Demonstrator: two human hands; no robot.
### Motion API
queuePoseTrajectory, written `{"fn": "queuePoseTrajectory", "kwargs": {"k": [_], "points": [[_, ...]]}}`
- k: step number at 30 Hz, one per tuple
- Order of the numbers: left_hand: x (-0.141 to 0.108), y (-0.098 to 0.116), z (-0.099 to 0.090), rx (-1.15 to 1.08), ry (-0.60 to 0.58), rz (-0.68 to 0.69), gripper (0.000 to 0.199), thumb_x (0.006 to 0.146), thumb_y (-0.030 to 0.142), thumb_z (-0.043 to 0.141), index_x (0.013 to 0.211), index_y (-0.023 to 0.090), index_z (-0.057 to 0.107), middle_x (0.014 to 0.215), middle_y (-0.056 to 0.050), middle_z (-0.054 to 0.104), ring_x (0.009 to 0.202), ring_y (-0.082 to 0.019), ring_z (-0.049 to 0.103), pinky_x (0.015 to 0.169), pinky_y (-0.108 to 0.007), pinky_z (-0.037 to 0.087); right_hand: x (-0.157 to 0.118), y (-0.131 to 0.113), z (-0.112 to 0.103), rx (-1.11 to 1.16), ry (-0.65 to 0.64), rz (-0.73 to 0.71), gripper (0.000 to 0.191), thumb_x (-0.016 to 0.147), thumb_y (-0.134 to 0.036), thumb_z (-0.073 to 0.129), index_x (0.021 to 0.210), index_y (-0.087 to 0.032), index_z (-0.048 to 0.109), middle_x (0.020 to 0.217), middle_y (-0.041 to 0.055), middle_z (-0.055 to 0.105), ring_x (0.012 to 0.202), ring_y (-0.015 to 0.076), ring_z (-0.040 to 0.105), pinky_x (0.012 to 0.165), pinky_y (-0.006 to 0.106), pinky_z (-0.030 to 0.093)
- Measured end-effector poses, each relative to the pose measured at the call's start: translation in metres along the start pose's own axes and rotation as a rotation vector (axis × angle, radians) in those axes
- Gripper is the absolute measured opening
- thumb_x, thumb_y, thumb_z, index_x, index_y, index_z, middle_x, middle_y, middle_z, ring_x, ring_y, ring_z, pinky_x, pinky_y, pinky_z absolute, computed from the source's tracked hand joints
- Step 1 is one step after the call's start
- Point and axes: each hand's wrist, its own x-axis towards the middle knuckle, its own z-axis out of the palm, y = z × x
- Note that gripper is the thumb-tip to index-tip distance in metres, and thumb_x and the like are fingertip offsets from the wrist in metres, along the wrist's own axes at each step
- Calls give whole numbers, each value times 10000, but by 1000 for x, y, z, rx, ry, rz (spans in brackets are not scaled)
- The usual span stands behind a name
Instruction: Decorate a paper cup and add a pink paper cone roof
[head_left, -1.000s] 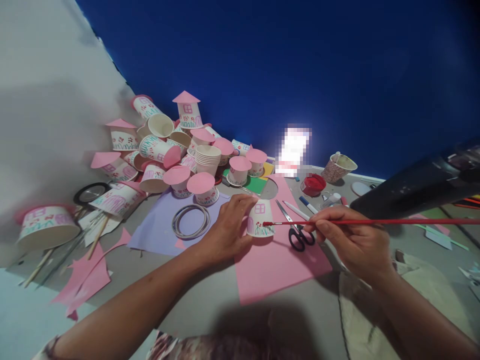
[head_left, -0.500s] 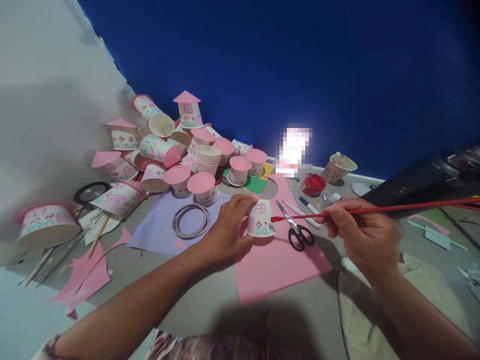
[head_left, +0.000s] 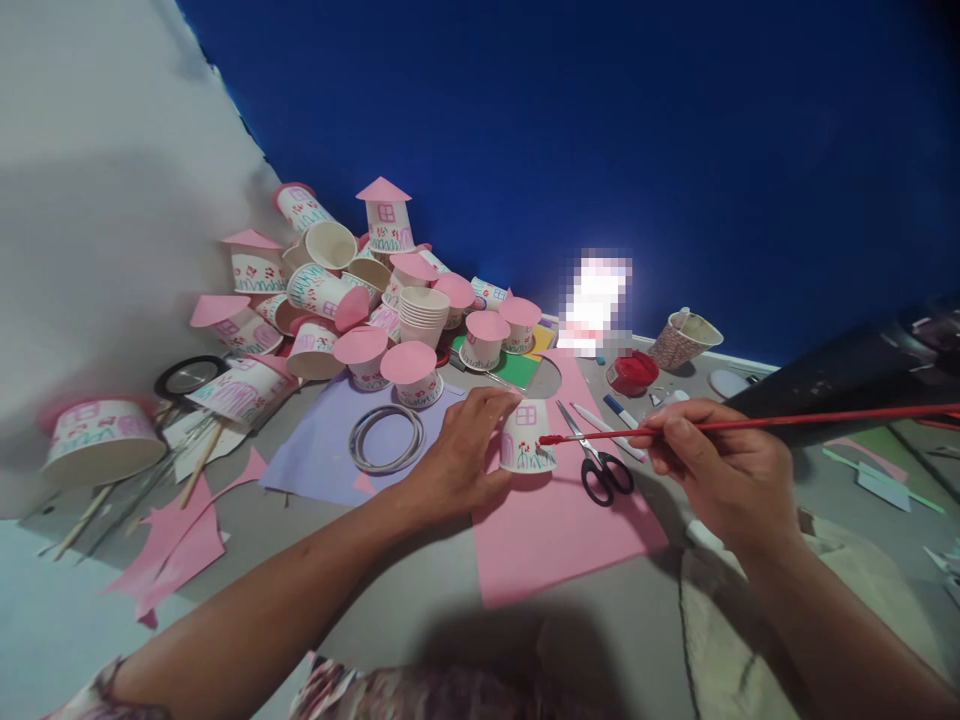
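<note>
My left hand grips an upside-down white paper cup from its left side, fingers behind and thumb low in front. A purple window, a purple door and green grass strokes are drawn on the cup. In my right hand is a thin red paintbrush, held in a pinch. Its red-loaded tip is at the cup's right side, over the grass strokes. Under the cup lies a sheet of pink paper. Black-handled scissors rest on that sheet, just right of the cup.
Many decorated cups with pink roofs are heaped at the back left, around a stack of plain cups. Tape rings lie on lilac paper. A red paint pot and a patterned cup stand toward the wall.
The brush tip has shifted slightly down along the cup's right side. The whole view has moved a little; my left hand keeps its grip on the cup.
</note>
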Motion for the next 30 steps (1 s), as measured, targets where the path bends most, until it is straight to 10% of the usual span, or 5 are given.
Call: {"fn": "queuePoseTrajectory", "kwargs": {"k": [5, 11, 30], "points": [[0, 0, -2, -14, 27, -30, 704, 804, 159, 731, 1432, 283, 438, 1413, -130, 525, 1362, -348, 496, 1137, -586, 430, 2, -1, -8, -112, 87, -142, 189, 946, -413, 748, 909, -228, 737, 758, 36, 769, 548, 151, 634, 504, 277, 512], [-3, -3, 1, -6, 75, -75, 664, 833, 214, 716, 1429, 310, 440, 1394, -117, 547, 1305, -340, 544, 1095, -584, 476, 24, -3, -35, -870, 323, -655, 161, 999, -331, 641, 933, -232, 749, 821, 47, 774, 726, 214, 728, 695, 335, 558], [-6, -14, 12, 75, 144, -181, 690, 834, 426, 766, 1451, 309, 482, 1440, -142, 590, 1285, -396, 623, 1008, -572, 591, 75, 39, -57, -971, 147, -513, 244, 1051, -358, 567, 919, -253, 743, 894, 42, 794, 836, 233, 729, 837, 379, 542]]}}
